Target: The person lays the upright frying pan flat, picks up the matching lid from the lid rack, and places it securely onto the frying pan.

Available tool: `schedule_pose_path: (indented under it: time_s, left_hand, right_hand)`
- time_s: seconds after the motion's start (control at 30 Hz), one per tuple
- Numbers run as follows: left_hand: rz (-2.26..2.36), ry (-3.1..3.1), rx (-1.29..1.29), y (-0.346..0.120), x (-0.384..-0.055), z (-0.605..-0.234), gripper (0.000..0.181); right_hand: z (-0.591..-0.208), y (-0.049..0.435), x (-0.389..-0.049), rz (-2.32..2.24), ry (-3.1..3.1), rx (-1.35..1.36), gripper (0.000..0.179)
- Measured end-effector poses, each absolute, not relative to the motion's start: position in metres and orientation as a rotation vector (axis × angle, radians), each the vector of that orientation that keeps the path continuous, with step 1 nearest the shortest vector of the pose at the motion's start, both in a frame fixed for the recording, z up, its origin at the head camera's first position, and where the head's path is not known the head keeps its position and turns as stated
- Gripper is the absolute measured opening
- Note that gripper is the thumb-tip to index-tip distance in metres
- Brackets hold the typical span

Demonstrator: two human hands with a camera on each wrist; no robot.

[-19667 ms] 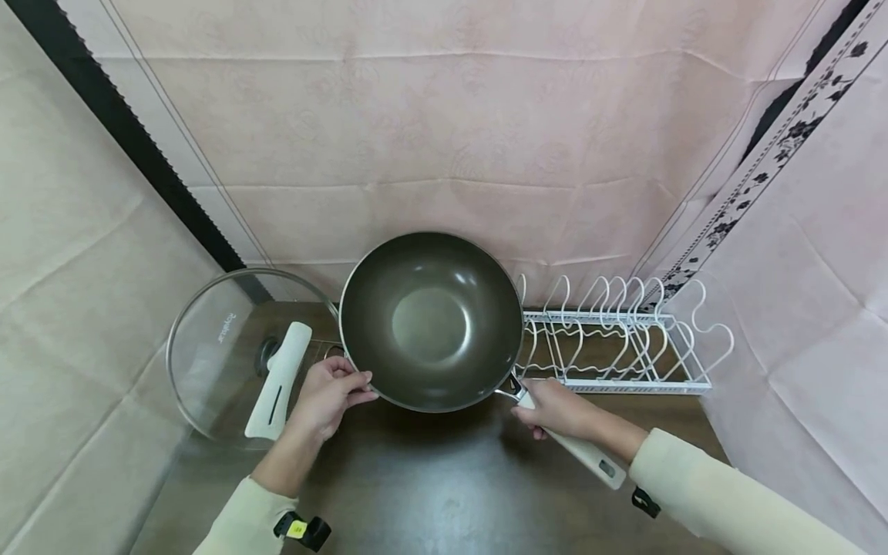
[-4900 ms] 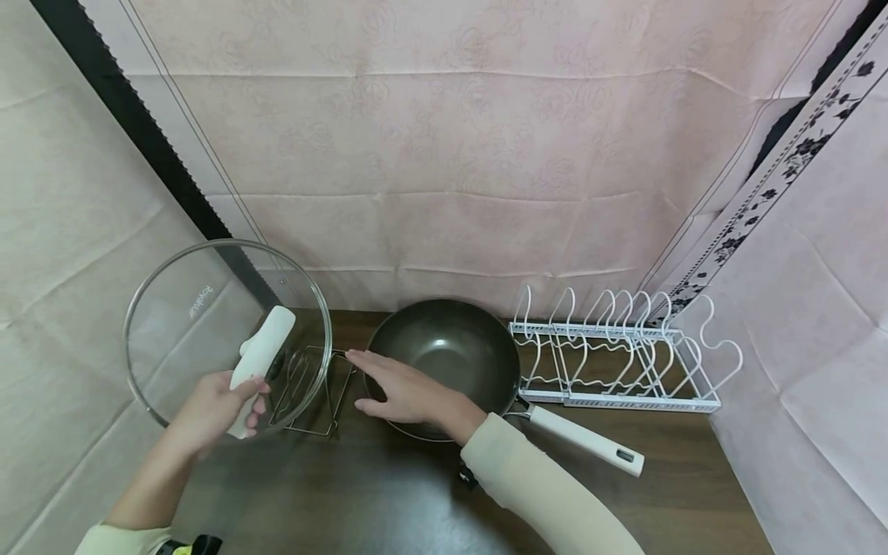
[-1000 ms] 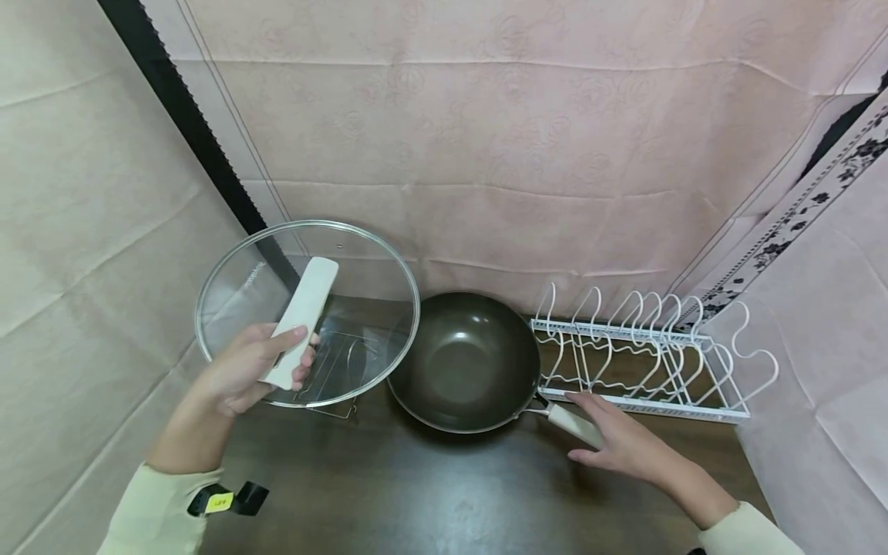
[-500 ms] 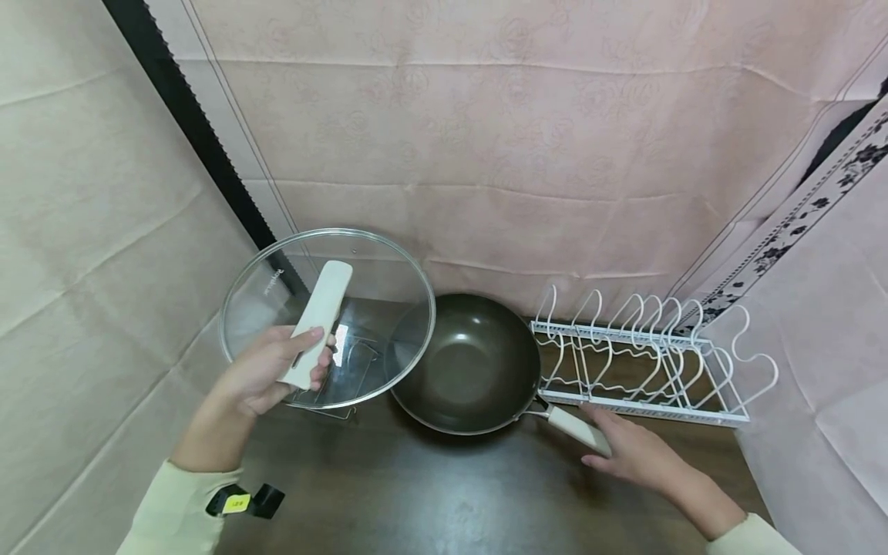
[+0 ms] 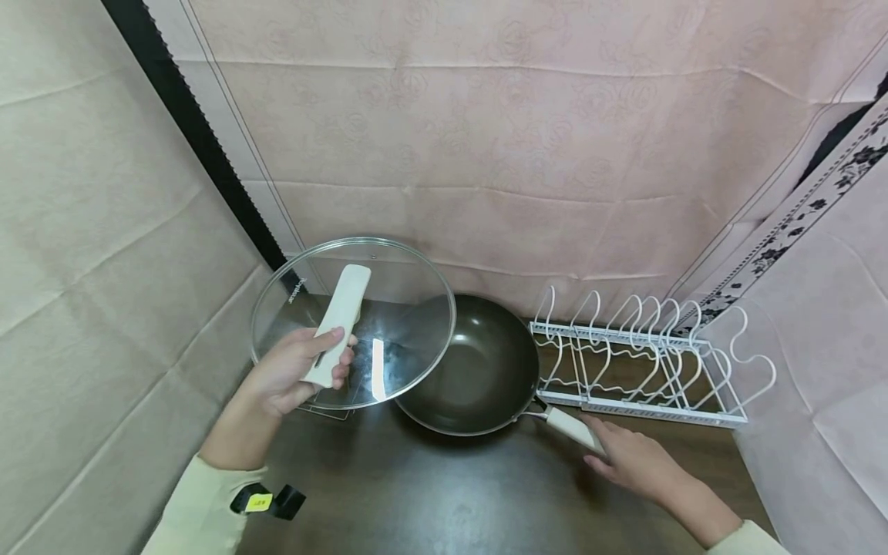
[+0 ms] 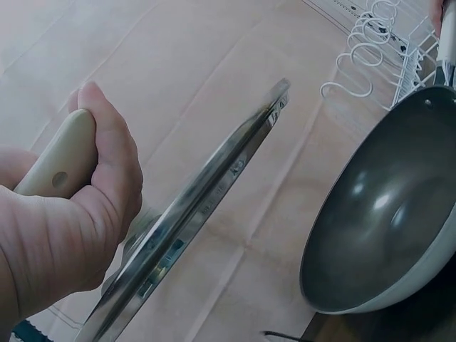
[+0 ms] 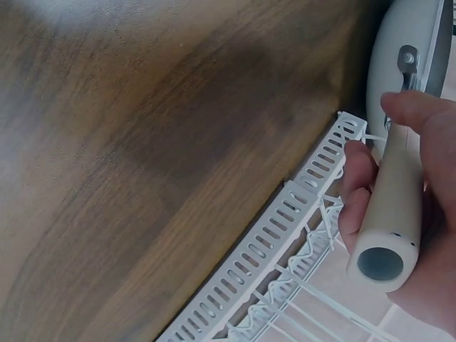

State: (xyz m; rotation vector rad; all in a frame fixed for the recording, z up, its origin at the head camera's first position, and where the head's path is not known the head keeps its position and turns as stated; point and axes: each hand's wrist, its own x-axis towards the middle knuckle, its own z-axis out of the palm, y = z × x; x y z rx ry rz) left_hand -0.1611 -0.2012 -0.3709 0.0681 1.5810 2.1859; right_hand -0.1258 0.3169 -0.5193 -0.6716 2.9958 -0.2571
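Observation:
My left hand [image 5: 294, 370] grips the upright white handle [image 5: 345, 297] of a glass pot lid [image 5: 409, 308]. Held tilted above the table, the lid overlaps the left side of the wok in the head view. In the left wrist view the lid [image 6: 206, 192] appears edge-on, apart from the wok [image 6: 377, 206]. The dark-lined wok [image 5: 479, 378] sits on the table, its inside facing up. Curled around its white handle [image 5: 570, 427] is my right hand [image 5: 634, 460]; the right wrist view shows fingers and thumb about that handle [image 7: 395, 206].
A white wire dish rack [image 5: 666, 412] stands close to the wok's right side. Behind the lid, partly hidden, is a small metal wire rack [image 5: 326, 414]. The brown wooden table [image 5: 430, 501] extends in front, with cloth walls [image 5: 486, 154] at the back and both sides.
The left hand has carried the lid rightward, over the wok's left edge. My right hand has moved onto the wok's handle and closed around it. Earlier, that hand was at the wok's left rim.

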Motion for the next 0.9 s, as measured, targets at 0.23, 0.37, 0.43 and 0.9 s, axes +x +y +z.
schedule_pose_path:
  time_s: [0.23, 0.37, 0.43, 0.9]
  left_hand:
    - [2.199, 1.566, 0.057, -0.192, -0.165, -0.377, 0.023]
    - [2.19, 1.575, 0.043, -0.188, -0.165, -0.381, 0.026]
    - [2.19, 1.567, 0.042, -0.185, -0.166, -0.382, 0.028]
    - [2.196, 1.516, 0.075, -0.16, -0.171, -0.396, 0.024]
  right_hand:
    - [-0.52, 0.317, -0.123, -0.151, 3.07, -0.733, 0.056]
    - [-0.523, 0.318, -0.122, -0.082, 3.109, -0.762, 0.053]
    - [-0.525, 0.318, -0.122, -0.043, 3.138, -0.774, 0.053]
    - [-0.531, 0.316, -0.122, 0.124, 3.239, -0.835, 0.046]
